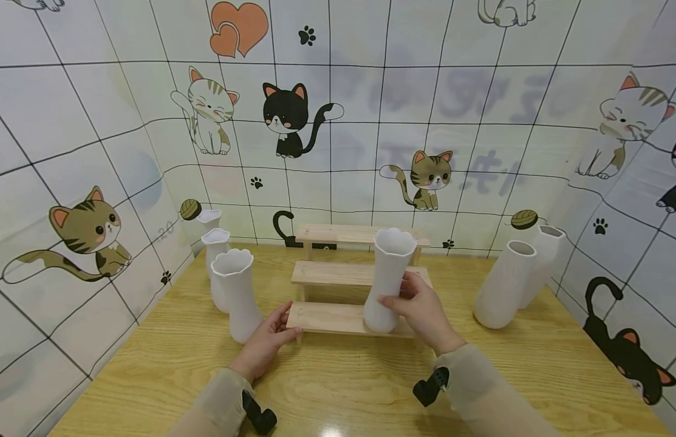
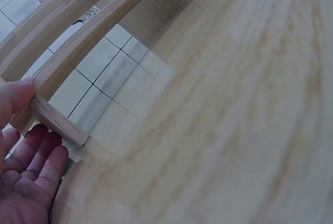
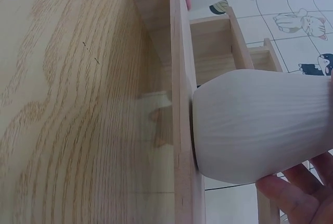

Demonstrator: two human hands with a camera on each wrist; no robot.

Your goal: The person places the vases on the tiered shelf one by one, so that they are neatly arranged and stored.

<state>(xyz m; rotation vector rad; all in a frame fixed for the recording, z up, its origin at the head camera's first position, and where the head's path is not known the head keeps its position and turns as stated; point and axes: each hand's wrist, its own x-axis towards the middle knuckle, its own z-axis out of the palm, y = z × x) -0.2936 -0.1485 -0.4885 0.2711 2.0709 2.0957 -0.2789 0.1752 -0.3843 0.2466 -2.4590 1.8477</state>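
Nearest, on the wood-grain surface (image 1: 338,379): left hand (image 1: 263,343) holds the left front corner of the three-tier wooden stand (image 1: 327,317), thumb up at the board edge, fingers around the end by the leg. Right hand (image 1: 425,309) is clamped on the lower body of a white scalloped vase (image 1: 389,273), thumb on the near side, fingers round the right and back. Key relation: vase lies directly left of the right hand, long axis about vertical, mouth up, base at the right half of the lowest step, touching or nearly so; exact contact can't tell. Stand's long axis runs left-right, across the vase's; right hand is the nearer one to the vase, left hand well apart at the stand's other end. Further back, two higher steps behind the vase. Three more scalloped vases (image 1: 236,297) stand in a row left of the stand; two smooth-rimmed white vases (image 1: 504,288) right. Farthest: cat-print wall sheet (image 1: 351,139).
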